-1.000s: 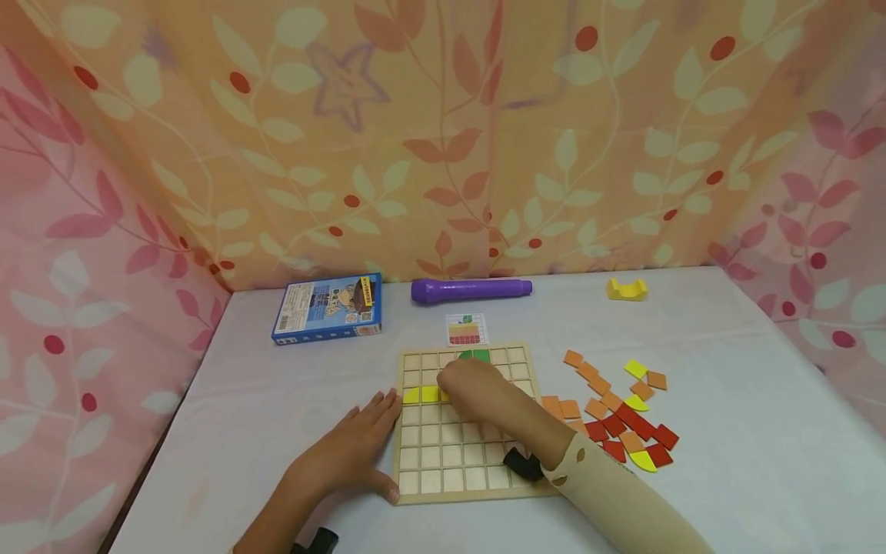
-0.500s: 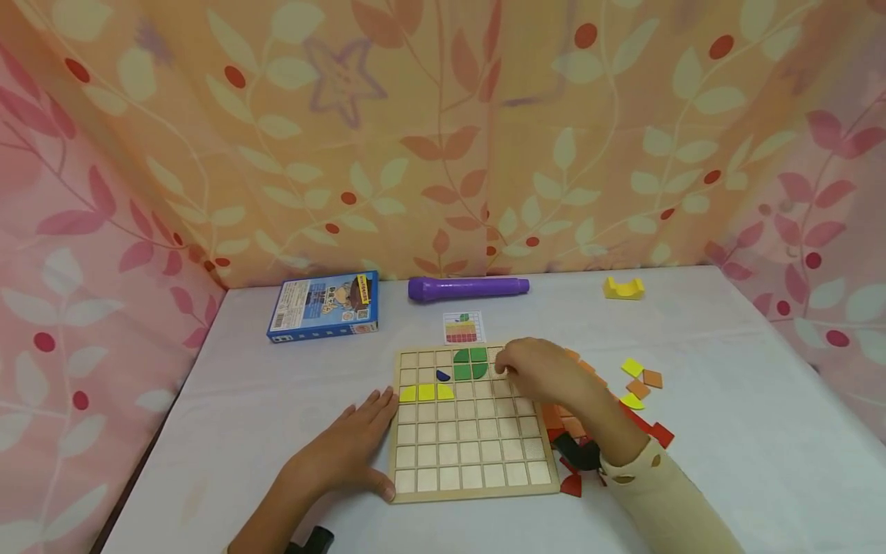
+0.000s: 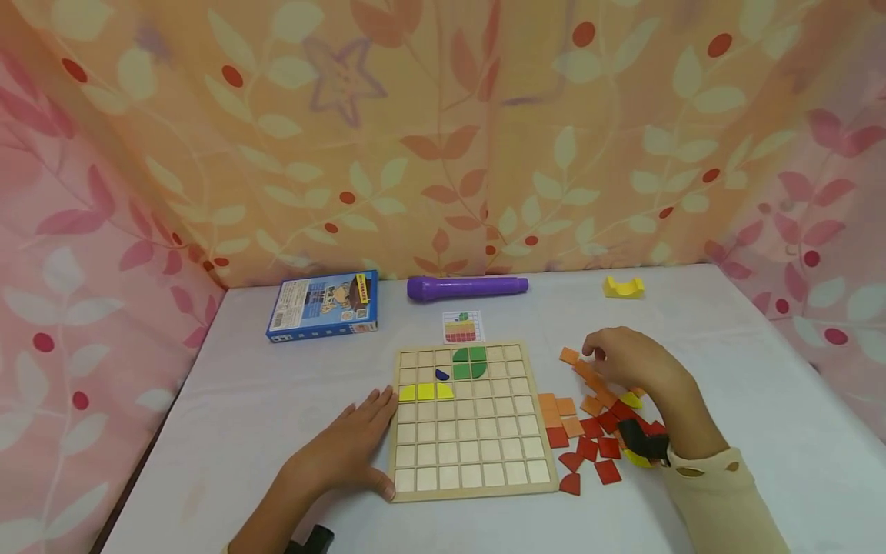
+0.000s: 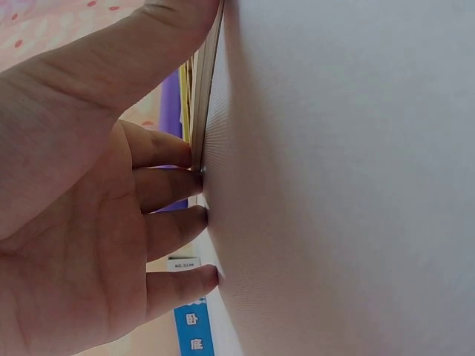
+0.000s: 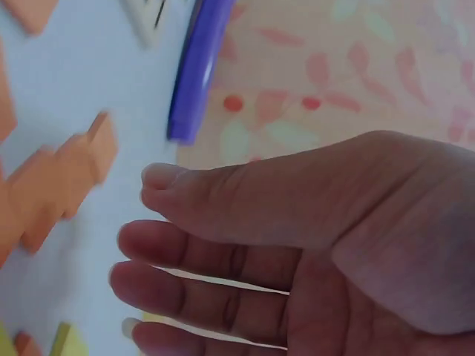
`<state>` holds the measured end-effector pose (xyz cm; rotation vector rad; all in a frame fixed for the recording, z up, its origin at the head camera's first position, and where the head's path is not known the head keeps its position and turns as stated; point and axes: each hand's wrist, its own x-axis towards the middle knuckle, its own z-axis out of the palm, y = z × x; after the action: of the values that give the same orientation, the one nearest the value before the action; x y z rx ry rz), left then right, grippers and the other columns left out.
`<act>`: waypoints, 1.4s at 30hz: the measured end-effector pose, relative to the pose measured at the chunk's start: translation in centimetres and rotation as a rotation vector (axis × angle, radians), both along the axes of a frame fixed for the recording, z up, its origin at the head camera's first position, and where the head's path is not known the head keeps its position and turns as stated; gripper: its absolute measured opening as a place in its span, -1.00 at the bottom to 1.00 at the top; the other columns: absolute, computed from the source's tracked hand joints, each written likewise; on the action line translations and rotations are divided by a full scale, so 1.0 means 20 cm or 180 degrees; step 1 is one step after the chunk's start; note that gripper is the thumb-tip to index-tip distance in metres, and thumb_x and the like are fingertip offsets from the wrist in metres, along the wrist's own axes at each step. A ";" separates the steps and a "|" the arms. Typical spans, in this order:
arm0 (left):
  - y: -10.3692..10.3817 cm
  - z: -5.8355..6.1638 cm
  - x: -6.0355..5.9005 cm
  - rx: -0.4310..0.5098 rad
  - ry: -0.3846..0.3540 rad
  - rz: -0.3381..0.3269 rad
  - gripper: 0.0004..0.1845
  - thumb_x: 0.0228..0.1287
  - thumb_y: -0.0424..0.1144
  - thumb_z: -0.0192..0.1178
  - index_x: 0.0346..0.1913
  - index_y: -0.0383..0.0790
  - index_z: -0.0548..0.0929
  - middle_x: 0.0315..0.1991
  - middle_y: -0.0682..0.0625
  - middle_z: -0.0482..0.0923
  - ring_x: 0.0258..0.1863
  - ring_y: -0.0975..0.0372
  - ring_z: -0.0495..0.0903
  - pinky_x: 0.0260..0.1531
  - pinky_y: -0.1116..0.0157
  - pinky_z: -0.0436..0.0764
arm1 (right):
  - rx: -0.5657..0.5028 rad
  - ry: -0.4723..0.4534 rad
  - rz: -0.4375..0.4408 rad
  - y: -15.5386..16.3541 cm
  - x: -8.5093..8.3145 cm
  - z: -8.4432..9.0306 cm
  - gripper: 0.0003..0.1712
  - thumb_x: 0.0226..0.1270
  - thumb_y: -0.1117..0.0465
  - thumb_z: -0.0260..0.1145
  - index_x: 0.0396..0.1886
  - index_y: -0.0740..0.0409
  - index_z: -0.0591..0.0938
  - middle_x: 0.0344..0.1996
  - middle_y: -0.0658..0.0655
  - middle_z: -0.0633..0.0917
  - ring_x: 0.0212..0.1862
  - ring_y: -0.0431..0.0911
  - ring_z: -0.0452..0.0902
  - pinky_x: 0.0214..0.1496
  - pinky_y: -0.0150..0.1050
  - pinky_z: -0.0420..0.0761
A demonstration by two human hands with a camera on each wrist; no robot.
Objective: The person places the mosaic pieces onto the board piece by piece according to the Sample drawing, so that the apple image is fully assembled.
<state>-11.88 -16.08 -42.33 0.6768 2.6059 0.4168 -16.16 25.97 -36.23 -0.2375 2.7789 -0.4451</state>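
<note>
White tabletop (image 3: 277, 400), leafy curtain behind. Left hand (image 3: 349, 450) flat, fingers (image 4: 167, 193) straight, pressed on wooden grid board (image 3: 474, 462) left edge. Right hand (image 3: 626, 362) hovering over orange tile pile (image 3: 584, 385) right of board, fingers (image 5: 200, 256) loosely apart, holding nothing.

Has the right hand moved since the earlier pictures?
Yes. The right hand has gone rightward, off the wooden grid board, and is now over the loose tiles beside it.

- Improvised play corner: leaf-patterned curtains (image 3: 443, 138) enclose the scene.
- White-covered worktop (image 3: 761, 400) bearing a wooden puzzle board (image 3: 471, 462), coloured tiles (image 3: 588, 431), game box (image 3: 323, 305).
</note>
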 end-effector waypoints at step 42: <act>0.00 -0.01 0.00 -0.0040 0.0018 0.0010 0.45 -0.43 0.33 0.58 0.57 -0.28 0.13 0.58 -0.14 -0.01 0.56 -0.03 -0.09 0.44 -0.14 0.05 | -0.0171 -0.0236 -0.0419 0.21 -0.07 -0.15 -0.75 0.03 0.23 0.47 -0.34 0.20 0.58 -0.48 0.11 0.53 -0.42 -0.02 0.43 -0.40 -0.18 0.50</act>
<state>-11.85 -16.11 -42.53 0.6707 2.6130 0.3996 -17.52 30.16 -39.28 -0.0488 2.7222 -0.5497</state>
